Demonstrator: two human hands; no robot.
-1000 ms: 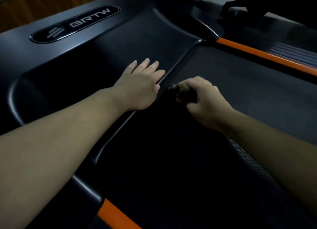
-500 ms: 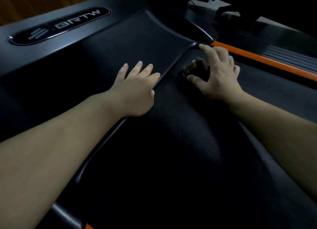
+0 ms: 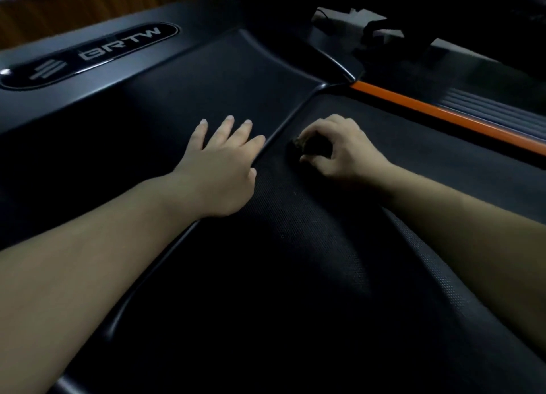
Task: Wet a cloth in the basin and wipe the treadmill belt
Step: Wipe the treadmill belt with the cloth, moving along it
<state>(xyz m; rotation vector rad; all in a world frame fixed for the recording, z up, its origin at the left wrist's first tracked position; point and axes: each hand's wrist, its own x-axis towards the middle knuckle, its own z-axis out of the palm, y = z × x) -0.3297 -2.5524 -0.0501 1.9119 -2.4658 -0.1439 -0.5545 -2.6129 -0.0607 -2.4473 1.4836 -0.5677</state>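
The belt (image 3: 295,275) fills most of what I see, black and finely dimpled, running from the bottom edge up to the far right. Across its head lies the cover (image 3: 206,77), a broad black shell with a raised lip where it meets the belt. My two bare forearms reach in from the lower corners, the left over the lip, the right over the belt. Beyond the belt on the right runs a ribbed side rail (image 3: 496,110), and between rail and belt an orange strip (image 3: 443,114). On the cover's far edge sits a glossy oval badge (image 3: 88,56) reading BRTW. A bit of wood wall (image 3: 59,12) shows at top left.

My left hand (image 3: 220,169) lies palm down on the cover, fingers straight and slightly spread, the thumb side at the lip; it holds nothing. My right hand (image 3: 345,149) is on the belt just beside the lip, close to the left hand, its fingers and thumb curled round the cloth (image 3: 310,146). The cloth is a small dark wad pressed against the belt, mostly hidden under my fingers, with a brownish bit poking out on the left.
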